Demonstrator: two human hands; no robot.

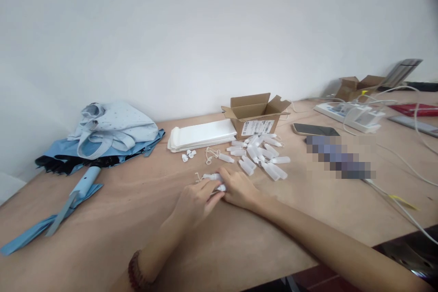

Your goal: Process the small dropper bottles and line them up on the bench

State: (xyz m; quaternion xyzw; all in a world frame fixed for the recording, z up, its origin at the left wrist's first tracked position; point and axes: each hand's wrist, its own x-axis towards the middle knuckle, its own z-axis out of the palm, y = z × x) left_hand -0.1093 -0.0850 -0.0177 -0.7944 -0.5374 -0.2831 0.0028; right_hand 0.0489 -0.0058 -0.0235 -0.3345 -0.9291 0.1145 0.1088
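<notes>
My left hand (195, 197) and my right hand (239, 187) meet low over the middle of the table. Between their closed fingers shows a small white translucent plastic bottle (221, 187), mostly hidden by the fingers. Just beyond my fingertips is another small plastic bottle (212, 176), with a thin looped strap at its left end; I cannot tell whether it is touched. Past my right hand lies a loose pile of similar bottles (255, 151). Several white caps (188, 155) sit farther back to the left, near a tangle of thin white straps (211, 154).
Behind the bottles stand an open cardboard box (256, 116) and a stack of white paper sleeves (203, 134). At left lie a pale cloth bag (116, 125) and a blue folded umbrella (85, 182). A phone (315, 130), power strip (349, 116) and white cables occupy the right.
</notes>
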